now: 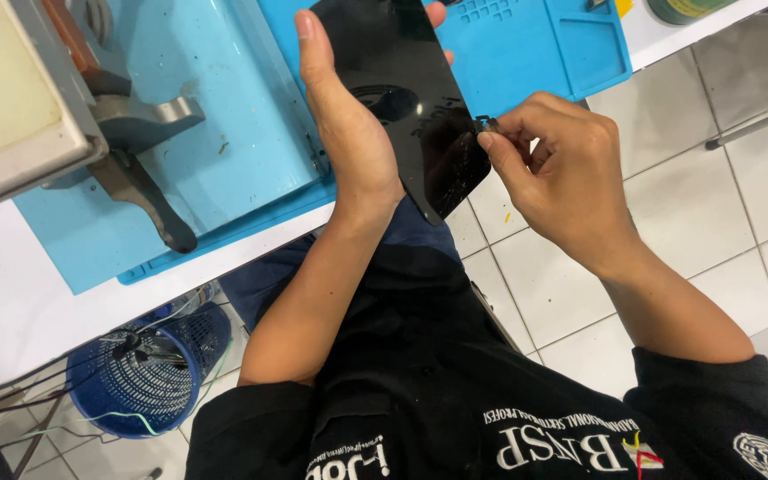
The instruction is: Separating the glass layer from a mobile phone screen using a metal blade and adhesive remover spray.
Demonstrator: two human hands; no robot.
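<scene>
A flat black glass panel [402, 98], shaped like a phone screen, is held tilted above the near edge of a work table, its lower corner reaching out past the table edge over the person's lap. Dim reflections are seen on its glossy face. The panel is supported from the left side by the left hand [344, 124], whose palm is pressed along the panel's long edge with the thumb stretched straight up beside it; fingertips are seen wrapped round the far edge at the top, so the panel is gripped between palm and fingers. At the panel's right edge, a small dark part [485, 122] is pinched between the thumb and forefinger of the right hand [562, 173], whose other fingers are curled in. What exactly the small part is cannot be told.

Beneath the panel a blue work mat [233, 142] with moulded compartments is spread on the white table [11, 293]. To the left, a metal lever with a dark handle [140, 191] is seen lying over the mat, beside a grey-framed machine plate [11, 98]. Under the table a blue mesh waste basket [148, 369] with loose wires is seen on the pale tiled floor [704, 204]. Black sleeves and a black shirt are worn by the person.
</scene>
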